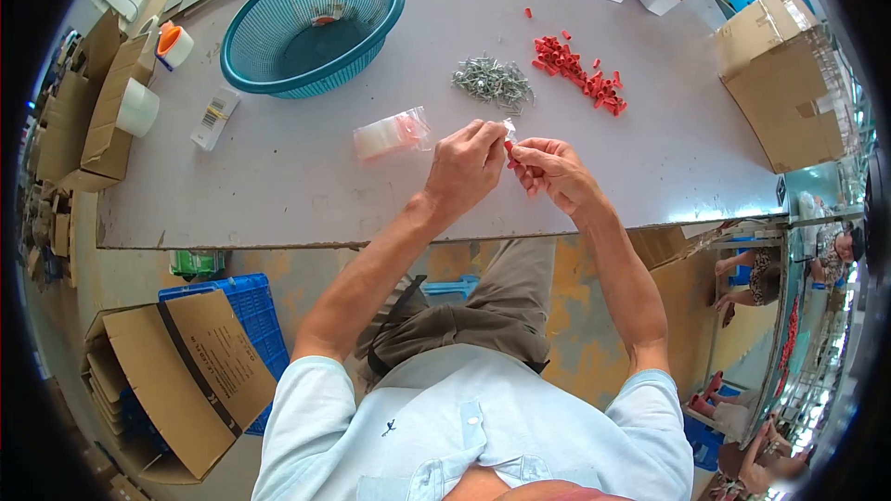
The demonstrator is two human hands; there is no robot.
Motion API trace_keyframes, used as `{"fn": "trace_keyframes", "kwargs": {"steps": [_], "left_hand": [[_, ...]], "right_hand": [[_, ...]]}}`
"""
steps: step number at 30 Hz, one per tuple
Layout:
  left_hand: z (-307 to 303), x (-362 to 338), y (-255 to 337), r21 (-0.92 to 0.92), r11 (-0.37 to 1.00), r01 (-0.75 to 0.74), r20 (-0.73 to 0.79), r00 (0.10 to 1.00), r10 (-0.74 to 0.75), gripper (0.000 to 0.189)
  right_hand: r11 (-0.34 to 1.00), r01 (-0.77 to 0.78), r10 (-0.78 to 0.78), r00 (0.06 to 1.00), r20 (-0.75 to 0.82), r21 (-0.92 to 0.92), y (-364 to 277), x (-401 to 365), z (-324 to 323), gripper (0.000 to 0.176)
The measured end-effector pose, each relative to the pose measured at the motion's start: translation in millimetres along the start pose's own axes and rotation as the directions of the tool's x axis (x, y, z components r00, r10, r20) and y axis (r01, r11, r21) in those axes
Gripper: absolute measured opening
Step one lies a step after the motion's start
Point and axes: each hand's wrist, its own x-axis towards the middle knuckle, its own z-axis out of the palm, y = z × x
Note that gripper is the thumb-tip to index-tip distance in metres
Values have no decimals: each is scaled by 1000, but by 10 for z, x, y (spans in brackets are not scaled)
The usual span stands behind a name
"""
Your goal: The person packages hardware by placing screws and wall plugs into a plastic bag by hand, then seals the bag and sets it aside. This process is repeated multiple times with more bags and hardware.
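Note:
My left hand [467, 162] is closed in a pinch at the near part of the table, on what looks like a small clear plastic bag [510, 126]. Close beside it, my right hand [555, 172] pinches a small red plastic piece [509, 150] against the bag's lower side; whether the piece is inside cannot be made out. Beyond my hands lies a pile of small metal screws or nails [492, 81]. To its right are scattered red plastic pieces [580, 74], short and tube-like. A clear packet [393, 134] with whitish and red contents lies left of my left hand.
A teal plastic basket [390, 23] stands at the back left. Near the left edge are a labelled white packet [215, 119], tape rolls [137, 108] and a cardboard box [107, 144]. Another carton [780, 83] sits at right. Other people are at the far right.

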Motion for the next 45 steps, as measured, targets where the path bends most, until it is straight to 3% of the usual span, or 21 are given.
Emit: {"fn": "trace_keyframes", "kwargs": {"steps": [3, 4, 5, 6, 7, 8, 9, 12, 16, 23, 29, 32, 35, 37, 38, 45], "left_hand": [[-33, -9, 22, 39, 998, -54, 53, 997, 52, 14], [-38, -31, -5, 94, 994, -54, 81, 996, 47, 14], [-20, -71, -26, 103, 991, -80, 124, 990, 67, 14], [23, -40, -31, 39, 981, -190, 64, 980, 187, 9], [2, -39, -18, 102, 986, -130, 109, 987, 118, 8], [41, -48, -87, -3, 1000, -2, 69, 998, 2, 8], [78, -58, -188, -109, 985, 135, 95, 988, -125, 8], [70, -6, -255, -230, 921, 314, 141, 947, -288, 6], [17, -10, -153, -356, 816, 455, 263, 887, -379, 5], [57, -61, -133, -287, 892, 349, 262, 924, -277, 7], [56, -30, -95, -213, 913, 348, 291, 915, -281, 7], [78, 64, -50, -205, 946, 252, 317, 931, -179, 4], [81, 127, -94, -210, 910, 359, 294, 910, -291, 2], [91, 148, -71, -220, 861, 459, 296, 872, -389, 2], [108, 140, -76, -219, 858, 465, 294, 870, -397, 2], [177, 10, -187, -358, 848, 391, 294, 909, -296, 5]], "right_hand": [[998, -42, 41, 999, 10, 50, 21, 40, -77, 19], [996, -26, 20, 997, 78, 85, 125, 121, -182, 19], [996, -46, 43, 998, 44, 78, 178, 182, -194, 21], [997, -52, 54, 998, -29, 57, 204, 229, -149, 25], [996, -15, 14, 1000, 8, 86, 256, 316, -179, 27], [990, 1, -3, 1000, 14, 144, 204, 324, -129, 27], [957, 1, -45, 988, 147, 291, 281, 432, -211, 27], [972, 125, -125, 992, -13, 200, 183, 249, -2, 26], [953, 199, -187, 979, -75, 227, 293, 158, 39, 26], [972, 229, -212, 949, -233, 48, 258, -11, 87, 20], [960, 260, -278, 924, -263, -103, 219, -51, 59, 20], [927, 326, -368, 889, -273, -187, 196, -128, 47, 20], [920, 352, -390, 852, -348, -169, 196, -286, 38, 19], [905, 410, -425, 850, -310, -116, 236, -303, 62, 19], [883, 466, -462, 842, -277, -55, 258, -304, 85, 20], [887, 461, -447, 852, -273, -11, 310, -96, 143, 31]]}}
